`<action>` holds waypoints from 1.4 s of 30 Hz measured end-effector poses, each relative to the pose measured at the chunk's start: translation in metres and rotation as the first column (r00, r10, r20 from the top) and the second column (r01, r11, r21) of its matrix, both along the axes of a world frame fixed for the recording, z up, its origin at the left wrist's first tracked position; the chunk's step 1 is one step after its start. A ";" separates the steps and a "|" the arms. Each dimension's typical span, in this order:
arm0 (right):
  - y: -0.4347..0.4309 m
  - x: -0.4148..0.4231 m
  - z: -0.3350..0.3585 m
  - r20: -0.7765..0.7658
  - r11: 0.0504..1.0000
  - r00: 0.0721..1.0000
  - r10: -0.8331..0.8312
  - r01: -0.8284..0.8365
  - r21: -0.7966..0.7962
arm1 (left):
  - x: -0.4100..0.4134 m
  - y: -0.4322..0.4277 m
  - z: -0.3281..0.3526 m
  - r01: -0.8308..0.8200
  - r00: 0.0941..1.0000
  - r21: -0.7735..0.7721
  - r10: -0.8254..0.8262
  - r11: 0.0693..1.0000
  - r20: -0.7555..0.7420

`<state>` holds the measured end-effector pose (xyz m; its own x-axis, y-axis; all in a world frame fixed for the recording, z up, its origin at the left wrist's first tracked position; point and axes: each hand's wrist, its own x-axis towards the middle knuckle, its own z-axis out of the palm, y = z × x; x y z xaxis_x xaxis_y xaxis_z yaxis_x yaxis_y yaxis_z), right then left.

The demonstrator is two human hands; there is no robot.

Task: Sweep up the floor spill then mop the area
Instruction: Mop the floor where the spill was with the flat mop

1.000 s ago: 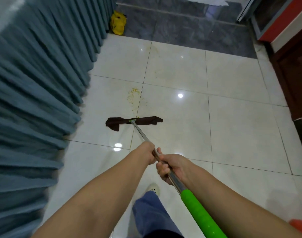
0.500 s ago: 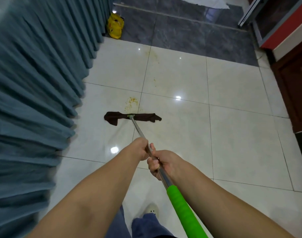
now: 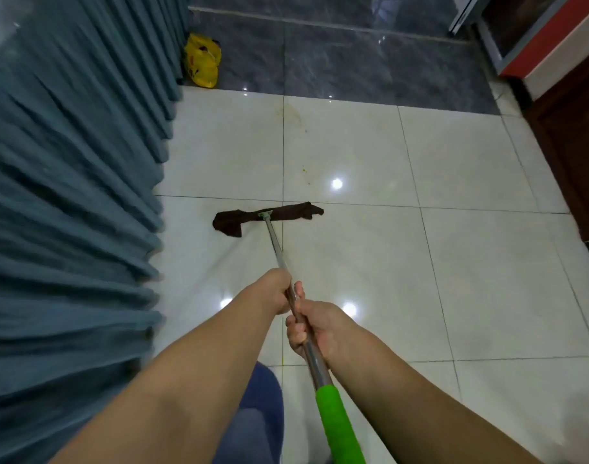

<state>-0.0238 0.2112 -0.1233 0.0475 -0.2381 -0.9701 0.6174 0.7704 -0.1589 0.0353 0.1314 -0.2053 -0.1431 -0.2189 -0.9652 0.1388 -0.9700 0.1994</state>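
Head view, bottom centre: green grip (image 3: 338,426) on the mop pole (image 3: 278,249). Just above it the right hand (image 3: 315,329) curls round the metal shaft, and the left hand (image 3: 276,291) wraps it just beyond, the two nearly touching. Mop cloth (image 3: 269,217) lies flat on the white floor tiles (image 3: 487,279) at frame centre. Faint yellowish spill marks (image 3: 305,169) sit beyond the cloth. Yellow bag (image 3: 201,60) upper left, beside the blue curtain (image 3: 69,195).

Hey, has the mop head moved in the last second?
Yes. The mop head slid forward, away from the person, up to the tile seam it sat short of.
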 end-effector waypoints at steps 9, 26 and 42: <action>-0.074 0.040 -0.016 0.012 0.997 0.997 -0.075 0.075 -0.003 | 0.032 -0.082 -0.013 0.130 0.991 -0.031 -0.129 0.991 0.030; 0.003 0.051 -0.018 -0.005 0.990 0.991 -0.136 0.136 0.033 | 0.030 -0.011 -0.016 0.285 0.956 -0.062 -0.278 0.957 0.096; 0.245 0.125 0.013 -0.017 0.963 0.963 -0.269 0.269 0.025 | 0.093 0.227 0.004 0.349 0.937 0.045 -0.349 0.936 0.011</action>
